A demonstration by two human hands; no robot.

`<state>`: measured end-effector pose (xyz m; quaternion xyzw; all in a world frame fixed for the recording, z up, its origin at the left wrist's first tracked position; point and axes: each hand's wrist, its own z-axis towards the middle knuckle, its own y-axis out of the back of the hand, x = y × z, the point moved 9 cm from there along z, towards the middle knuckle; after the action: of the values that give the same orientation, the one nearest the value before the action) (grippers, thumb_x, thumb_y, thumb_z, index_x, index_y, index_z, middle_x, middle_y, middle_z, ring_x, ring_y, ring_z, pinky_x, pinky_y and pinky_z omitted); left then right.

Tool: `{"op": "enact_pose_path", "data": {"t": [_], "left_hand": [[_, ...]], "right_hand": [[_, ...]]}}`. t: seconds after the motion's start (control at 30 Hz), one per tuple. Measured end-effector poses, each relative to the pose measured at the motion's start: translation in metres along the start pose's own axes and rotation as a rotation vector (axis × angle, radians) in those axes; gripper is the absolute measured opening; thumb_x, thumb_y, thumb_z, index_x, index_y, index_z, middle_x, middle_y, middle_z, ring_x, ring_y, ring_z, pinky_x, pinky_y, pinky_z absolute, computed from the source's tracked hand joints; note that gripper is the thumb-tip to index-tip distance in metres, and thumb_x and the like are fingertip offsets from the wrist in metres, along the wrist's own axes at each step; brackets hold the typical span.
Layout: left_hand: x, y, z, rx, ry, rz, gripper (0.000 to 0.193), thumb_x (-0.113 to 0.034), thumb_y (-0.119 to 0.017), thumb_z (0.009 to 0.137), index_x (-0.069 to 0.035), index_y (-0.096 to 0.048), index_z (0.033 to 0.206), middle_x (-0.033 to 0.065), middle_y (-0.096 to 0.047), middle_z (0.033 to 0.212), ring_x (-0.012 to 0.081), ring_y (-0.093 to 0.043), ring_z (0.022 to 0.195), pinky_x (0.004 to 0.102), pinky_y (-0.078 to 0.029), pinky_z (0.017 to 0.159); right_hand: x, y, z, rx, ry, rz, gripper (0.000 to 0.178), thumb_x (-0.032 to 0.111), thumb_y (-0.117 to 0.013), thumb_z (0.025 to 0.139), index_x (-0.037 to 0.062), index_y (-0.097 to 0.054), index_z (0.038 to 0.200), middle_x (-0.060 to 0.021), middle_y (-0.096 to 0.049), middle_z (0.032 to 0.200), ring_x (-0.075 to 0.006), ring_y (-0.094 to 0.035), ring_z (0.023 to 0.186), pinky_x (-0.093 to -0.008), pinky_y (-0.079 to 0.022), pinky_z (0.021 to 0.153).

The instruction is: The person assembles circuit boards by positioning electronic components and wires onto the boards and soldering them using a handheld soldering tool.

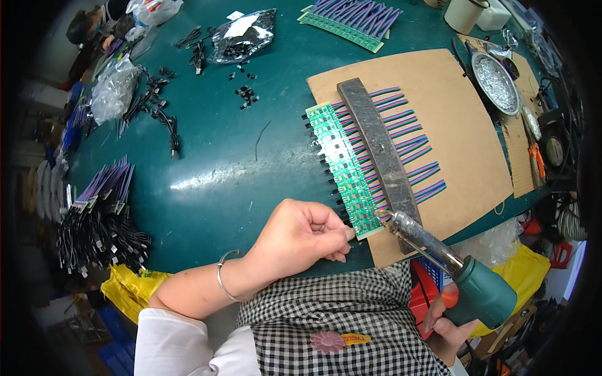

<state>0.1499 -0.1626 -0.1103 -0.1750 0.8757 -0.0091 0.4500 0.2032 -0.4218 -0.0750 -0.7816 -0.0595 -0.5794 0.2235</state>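
My left hand (304,238) is closed in a pinch at the near left corner of a long green circuit board panel (342,169). Whatever its fingertips hold there is too small to make out. In my right hand (448,332) is a green pistol-shaped soldering gun (481,293); its metal tip meets or hovers over the panel's near end, I cannot tell which. Small black connectors line the panel's left edge. From its right side run several striped wires (401,131), lying under a dark flat bar (379,147). A brown cardboard sheet (464,125) lies beneath.
On the green table (213,150) lie loose black connectors (246,96), a bag of black parts (243,37) and black cables (166,125). A cable bundle (103,229) sits at the left. Another wired panel (348,28) is at the back; a metal dish (495,81) stands far right.
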Motion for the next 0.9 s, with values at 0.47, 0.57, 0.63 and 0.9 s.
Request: {"op": "enact_pose_path", "data": {"t": [0.47, 0.57, 0.63, 0.9], "left_hand": [[0.001, -0.001, 0.0, 0.013, 0.003, -0.018, 0.013, -0.007, -0.062, 0.082, 0.004, -0.061, 0.075, 0.0085, -0.064, 0.069, 0.0121, -0.062, 0.061, 0.0219, -0.052, 0.057], [0.002, -0.001, 0.0, -0.007, 0.003, -0.016, 0.012, -0.006, -0.062, 0.082, 0.004, -0.061, 0.075, 0.009, -0.064, 0.069, 0.0122, -0.063, 0.061, 0.0222, -0.052, 0.057], [0.002, -0.001, -0.001, -0.02, -0.001, -0.029, 0.012, -0.005, -0.062, 0.082, 0.005, -0.061, 0.076, 0.0095, -0.064, 0.07, 0.0123, -0.063, 0.061, 0.0224, -0.052, 0.057], [0.002, 0.0, 0.0, -0.017, -0.017, -0.007, 0.012, -0.004, -0.061, 0.082, 0.005, -0.06, 0.076, 0.0099, -0.064, 0.07, 0.0127, -0.063, 0.062, 0.023, -0.053, 0.058]], "right_hand": [[-0.012, 0.008, -0.005, 0.026, -0.059, -0.067, 0.05, 0.009, -0.074, 0.066, -0.0086, -0.045, 0.103, -0.012, -0.05, 0.053, -0.0169, -0.046, 0.037, -0.025, -0.04, 0.034], [-0.014, 0.008, -0.004, 0.018, -0.056, -0.083, 0.045, 0.008, -0.074, 0.066, -0.0066, -0.045, 0.097, -0.0128, -0.051, 0.055, -0.0174, -0.047, 0.038, -0.0249, -0.041, 0.035], [-0.015, 0.011, -0.004, 0.005, -0.073, -0.096, 0.043, 0.008, -0.074, 0.065, -0.0054, -0.045, 0.094, -0.0135, -0.051, 0.057, -0.0176, -0.047, 0.039, -0.0251, -0.041, 0.036], [-0.007, 0.004, 0.0, 0.018, -0.053, -0.013, 0.039, 0.005, -0.074, 0.063, -0.0037, -0.045, 0.088, -0.0118, -0.05, 0.056, -0.0174, -0.046, 0.038, -0.0258, -0.042, 0.036]]}}
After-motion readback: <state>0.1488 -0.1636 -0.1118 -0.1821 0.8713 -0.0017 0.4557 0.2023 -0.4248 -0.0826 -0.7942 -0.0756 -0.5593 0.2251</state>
